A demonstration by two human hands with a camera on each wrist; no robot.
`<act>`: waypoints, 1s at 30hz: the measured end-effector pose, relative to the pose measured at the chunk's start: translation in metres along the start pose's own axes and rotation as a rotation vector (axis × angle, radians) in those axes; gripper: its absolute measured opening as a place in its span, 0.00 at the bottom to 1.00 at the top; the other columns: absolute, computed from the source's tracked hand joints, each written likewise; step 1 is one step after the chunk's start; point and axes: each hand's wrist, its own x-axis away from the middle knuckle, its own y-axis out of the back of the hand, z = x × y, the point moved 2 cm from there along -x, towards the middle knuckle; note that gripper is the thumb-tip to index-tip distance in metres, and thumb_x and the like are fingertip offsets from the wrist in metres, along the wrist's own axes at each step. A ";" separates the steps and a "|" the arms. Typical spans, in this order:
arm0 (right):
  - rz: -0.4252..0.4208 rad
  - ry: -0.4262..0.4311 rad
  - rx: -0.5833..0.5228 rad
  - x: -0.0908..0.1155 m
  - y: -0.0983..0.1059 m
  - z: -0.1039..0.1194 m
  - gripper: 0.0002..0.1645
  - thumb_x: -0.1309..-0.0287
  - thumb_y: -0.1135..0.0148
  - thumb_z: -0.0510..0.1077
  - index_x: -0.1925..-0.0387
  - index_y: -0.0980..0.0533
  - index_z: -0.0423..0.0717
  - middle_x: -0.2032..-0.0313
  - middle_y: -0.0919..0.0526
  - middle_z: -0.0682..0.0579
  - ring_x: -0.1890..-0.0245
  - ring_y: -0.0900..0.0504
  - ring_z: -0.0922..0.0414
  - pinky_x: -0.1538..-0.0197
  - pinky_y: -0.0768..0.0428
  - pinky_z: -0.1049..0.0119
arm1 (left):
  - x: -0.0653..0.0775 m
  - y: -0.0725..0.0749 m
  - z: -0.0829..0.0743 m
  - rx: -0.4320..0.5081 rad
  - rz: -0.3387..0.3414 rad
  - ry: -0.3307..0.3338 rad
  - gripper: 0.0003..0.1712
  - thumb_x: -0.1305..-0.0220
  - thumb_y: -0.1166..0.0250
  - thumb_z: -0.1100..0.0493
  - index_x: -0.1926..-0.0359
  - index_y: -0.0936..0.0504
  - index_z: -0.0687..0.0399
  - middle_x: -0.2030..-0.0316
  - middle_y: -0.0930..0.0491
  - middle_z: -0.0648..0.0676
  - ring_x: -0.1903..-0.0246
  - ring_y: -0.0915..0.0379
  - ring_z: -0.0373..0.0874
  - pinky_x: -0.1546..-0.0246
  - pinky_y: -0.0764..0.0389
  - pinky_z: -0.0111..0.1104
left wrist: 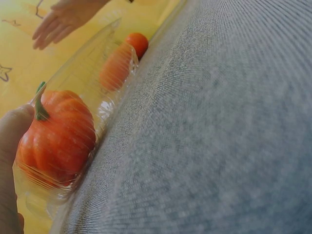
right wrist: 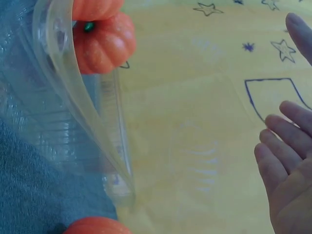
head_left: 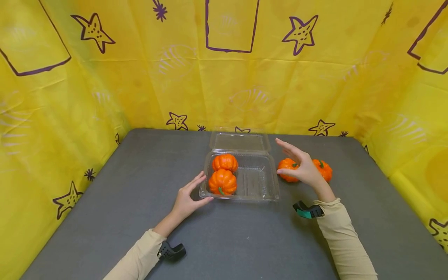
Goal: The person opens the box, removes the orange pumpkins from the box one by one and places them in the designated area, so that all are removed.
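Note:
A clear plastic clamshell container (head_left: 257,181) stands with its lid (head_left: 241,142) folded back. Two orange toy pumpkins fill its left side, the front pumpkin (head_left: 223,182) with a green stem and the back pumpkin (head_left: 225,161) behind it. My left hand (head_left: 184,201) spans the container's front left corner, fingers extended along the side and thumb at the front rim. The left wrist view has the thumb (left wrist: 12,131) right at the rim beside a pumpkin (left wrist: 58,136). My right hand (head_left: 303,171), fingers spread and holding nothing, hovers right of the container, partly covering two more pumpkins.
The loose pumpkins, one nearer the container (head_left: 287,169) and one farther right (head_left: 323,170), rest on the grey table (head_left: 238,241). A yellow patterned cloth (head_left: 140,77) encloses the table at the back and sides. Each wrist carries a black camera mount.

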 end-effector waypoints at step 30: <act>0.218 0.128 -0.012 -0.031 -0.085 -0.006 0.41 0.66 0.29 0.28 0.45 0.36 0.26 0.45 0.35 0.30 0.42 0.37 0.42 0.46 0.34 0.51 | 0.000 0.000 0.000 -0.007 0.000 -0.025 0.36 0.68 0.25 0.70 0.52 0.26 0.74 0.48 0.32 0.70 0.49 0.34 0.62 0.51 0.36 0.46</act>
